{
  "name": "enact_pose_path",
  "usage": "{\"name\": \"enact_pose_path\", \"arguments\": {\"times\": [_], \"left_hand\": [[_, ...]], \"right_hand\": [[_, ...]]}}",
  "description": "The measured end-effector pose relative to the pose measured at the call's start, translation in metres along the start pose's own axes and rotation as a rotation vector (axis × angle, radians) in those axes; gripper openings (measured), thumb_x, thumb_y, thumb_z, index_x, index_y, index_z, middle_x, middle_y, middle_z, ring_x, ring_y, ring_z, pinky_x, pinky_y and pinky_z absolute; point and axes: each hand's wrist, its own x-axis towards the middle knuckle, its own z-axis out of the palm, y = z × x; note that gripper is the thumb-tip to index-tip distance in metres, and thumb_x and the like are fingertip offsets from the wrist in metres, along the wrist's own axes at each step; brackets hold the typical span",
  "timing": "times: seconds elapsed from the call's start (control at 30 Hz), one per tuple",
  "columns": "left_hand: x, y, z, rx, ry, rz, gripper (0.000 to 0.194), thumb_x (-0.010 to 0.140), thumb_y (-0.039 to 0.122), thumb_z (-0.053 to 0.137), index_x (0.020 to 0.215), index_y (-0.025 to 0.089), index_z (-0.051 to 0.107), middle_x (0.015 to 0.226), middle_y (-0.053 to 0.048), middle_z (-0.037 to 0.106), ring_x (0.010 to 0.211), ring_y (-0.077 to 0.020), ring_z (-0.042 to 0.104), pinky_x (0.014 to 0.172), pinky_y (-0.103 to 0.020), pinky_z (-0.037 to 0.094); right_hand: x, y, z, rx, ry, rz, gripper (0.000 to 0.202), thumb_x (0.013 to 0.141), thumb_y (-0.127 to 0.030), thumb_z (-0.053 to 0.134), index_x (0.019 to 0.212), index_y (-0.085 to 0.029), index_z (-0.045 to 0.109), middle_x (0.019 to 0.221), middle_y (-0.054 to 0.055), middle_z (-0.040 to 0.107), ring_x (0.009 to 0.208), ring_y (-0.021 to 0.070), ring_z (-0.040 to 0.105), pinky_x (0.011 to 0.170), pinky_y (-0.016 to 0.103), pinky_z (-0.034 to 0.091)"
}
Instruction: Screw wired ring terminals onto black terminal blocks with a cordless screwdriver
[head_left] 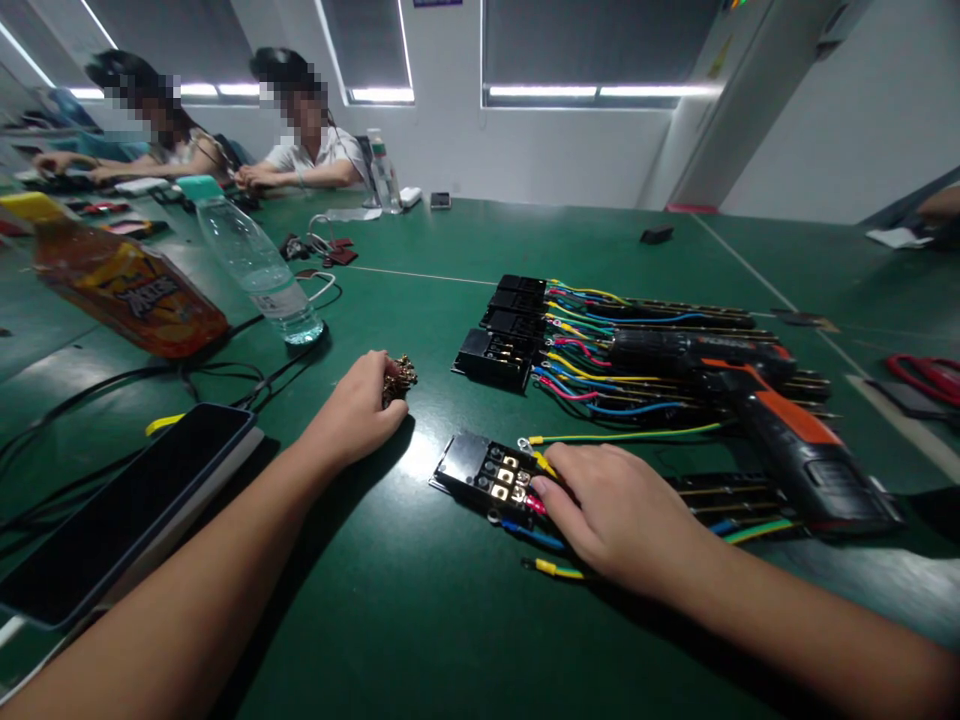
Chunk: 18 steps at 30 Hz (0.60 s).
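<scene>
My left hand rests on the green table with its fingers curled at a small heap of brass-coloured screws; its fingertips are partly hidden. In front of me lies a black terminal block with gold contacts. My right hand is closed at its right end, thumb and fingers pressing a yellow-sleeved wire lug there. A red-sleeved lug sits by the thumb. Beside the block are a loose blue wire and a yellow-green wire, both running under the hand.
More wired terminal blocks stand in a row behind. A black-and-orange power screwdriver lies across their wires. To the left are a phone, a water bottle, a drink bottle and black cables. Two people sit across the table.
</scene>
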Motion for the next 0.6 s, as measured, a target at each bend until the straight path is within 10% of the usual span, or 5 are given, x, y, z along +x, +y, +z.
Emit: {"name": "enact_pose_path", "arguments": {"times": [0.6], "left_hand": [[-0.015,0.011,-0.008,0.44,-0.05,-0.079,0.014,0.094,0.031,0.045,0.095,0.02,0.053,0.092,-0.009,0.058,0.086,-0.0247,0.059,0.075,-0.035,0.047]], "right_hand": [[0.001,-0.001,-0.001,-0.027,-0.005,0.005,0.03,0.101,-0.039,0.037,0.087,-0.021,0.057,0.081,0.006,0.067,0.073,0.0233,0.061,0.066,0.034,0.03]]}}
